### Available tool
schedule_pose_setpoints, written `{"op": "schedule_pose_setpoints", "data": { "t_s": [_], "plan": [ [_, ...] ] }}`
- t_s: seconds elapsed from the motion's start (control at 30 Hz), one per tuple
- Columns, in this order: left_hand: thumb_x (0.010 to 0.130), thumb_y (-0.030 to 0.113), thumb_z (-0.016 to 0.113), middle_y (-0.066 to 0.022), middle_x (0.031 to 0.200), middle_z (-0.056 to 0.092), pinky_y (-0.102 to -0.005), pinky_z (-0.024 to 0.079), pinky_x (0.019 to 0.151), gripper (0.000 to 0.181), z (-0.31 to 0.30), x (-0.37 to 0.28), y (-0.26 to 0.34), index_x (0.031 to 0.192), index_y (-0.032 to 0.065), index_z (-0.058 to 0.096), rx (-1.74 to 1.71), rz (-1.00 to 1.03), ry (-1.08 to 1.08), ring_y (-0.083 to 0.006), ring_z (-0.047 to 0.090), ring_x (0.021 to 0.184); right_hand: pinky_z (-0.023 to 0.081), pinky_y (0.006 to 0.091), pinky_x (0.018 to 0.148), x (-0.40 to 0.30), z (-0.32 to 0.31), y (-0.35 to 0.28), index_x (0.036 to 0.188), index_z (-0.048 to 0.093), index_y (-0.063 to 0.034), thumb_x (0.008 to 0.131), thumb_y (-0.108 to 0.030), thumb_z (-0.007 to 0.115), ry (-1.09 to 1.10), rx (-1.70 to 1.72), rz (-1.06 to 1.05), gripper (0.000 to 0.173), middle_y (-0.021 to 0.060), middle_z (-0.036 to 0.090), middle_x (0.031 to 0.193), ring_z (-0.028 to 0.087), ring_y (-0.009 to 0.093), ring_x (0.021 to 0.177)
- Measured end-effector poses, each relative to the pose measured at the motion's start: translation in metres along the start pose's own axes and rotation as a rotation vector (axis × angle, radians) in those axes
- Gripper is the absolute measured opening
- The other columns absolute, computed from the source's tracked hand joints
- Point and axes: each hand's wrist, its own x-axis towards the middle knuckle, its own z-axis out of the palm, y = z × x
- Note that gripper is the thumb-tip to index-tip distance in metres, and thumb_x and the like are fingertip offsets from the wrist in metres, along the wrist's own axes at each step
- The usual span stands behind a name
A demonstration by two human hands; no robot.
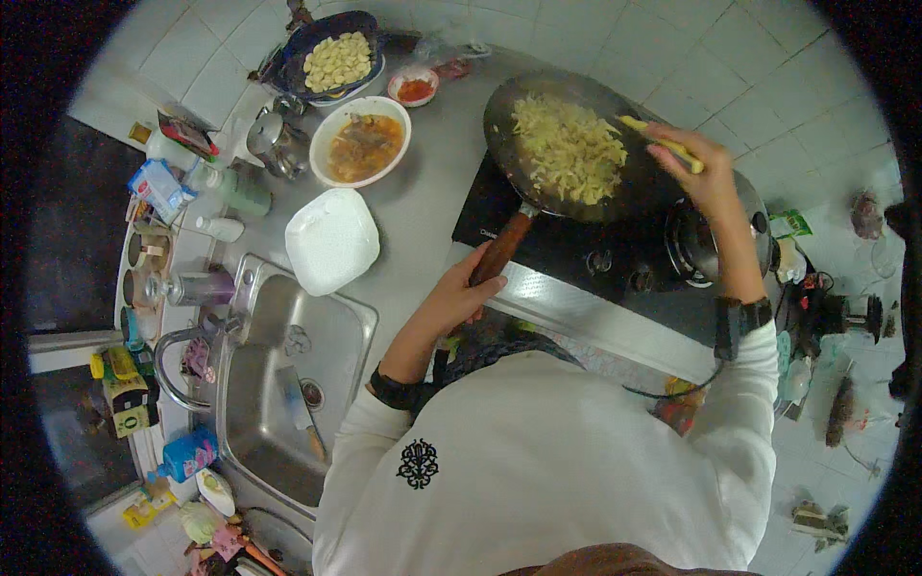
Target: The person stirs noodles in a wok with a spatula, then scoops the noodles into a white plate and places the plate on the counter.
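Note:
My left hand point(461, 291) grips the brown wooden handle point(502, 245) of a dark wok point(652, 191) over the black glass-topped stove point(569, 255). The wok is tilted, and pale yellow-green chopped food point(569, 147) lies in it, mostly on the left. Above the wok's right side, my right hand point(688, 162) is closed around a yellow utensil handle point(634, 124); the utensil's working end cannot be made out. Left of the wok stand a white bowl of brown stew in orange broth point(366, 144), a small dish of red chopped food point(415, 89) and a whitish square plate point(332, 243).
A steel sink point(270, 432) at the left holds a cleaver point(299, 403). Behind it are a curved faucet point(162, 367) and several bottles. A blue basket of pale slices point(338, 61) and a metal pot point(277, 140) stand at the back left. A lidded pot point(702, 248) is right of the wok.

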Motion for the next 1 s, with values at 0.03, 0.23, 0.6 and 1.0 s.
{"op": "schedule_pose_setpoints", "data": {
  "t_s": [0.03, 0.23, 0.6, 1.0],
  "plan": [
    [0.083, 0.024, 0.059, -0.0061, 0.084, 0.053, -0.0244, 0.038, 0.043, 0.061, 0.000, 0.000, 0.001, 0.136, 0.0118, 0.031, 0.011, -0.004, 0.008, -0.0104, 0.045, 0.048, 0.049, 0.0303, 0.080, -0.005, 0.006, 0.001, 0.094, 0.064, -0.0018, 0.076, -0.008, 0.068, -0.023, -0.017, -0.047, 0.019, 0.0090, 0.064, 0.102, 0.062, 0.022, 0.092],
    [0.084, 0.019, 0.059, -0.0044, 0.082, 0.052, -0.0235, 0.035, 0.041, 0.059, 0.002, -0.002, 0.002, 0.136, 0.0128, 0.031, -0.029, -0.050, 0.023, -0.0094, 0.043, 0.047, 0.049, 0.0320, 0.080, -0.048, -0.011, -0.006, 0.092, 0.064, -0.0020, 0.073, -0.005, 0.068, -0.133, -0.021, -0.076, 0.020, 0.0128, 0.065, 0.099, 0.062, 0.024, 0.097],
    [0.084, 0.017, 0.060, -0.0039, 0.080, 0.049, -0.0228, 0.033, 0.039, 0.060, 0.000, 0.001, -0.001, 0.136, 0.0104, 0.030, -0.051, -0.048, 0.005, -0.0086, 0.041, 0.045, 0.047, 0.0342, 0.084, -0.089, -0.138, -0.047, 0.091, 0.064, -0.0018, 0.069, 0.003, 0.066, -0.183, -0.038, 0.174, 0.023, 0.0152, 0.065, 0.098, 0.060, 0.028, 0.099],
    [0.084, 0.028, 0.060, -0.0037, 0.085, 0.052, -0.0227, 0.038, 0.043, 0.060, -0.001, -0.002, -0.002, 0.134, 0.0084, 0.033, -0.077, 0.029, -0.020, -0.0082, 0.043, 0.050, 0.049, 0.0281, 0.075, -0.067, -0.095, -0.021, 0.093, 0.063, 0.0010, 0.082, -0.009, 0.062, -0.042, 0.125, 0.354, 0.015, 0.0080, 0.065, 0.090, 0.061, 0.016, 0.084]
  ]
}}
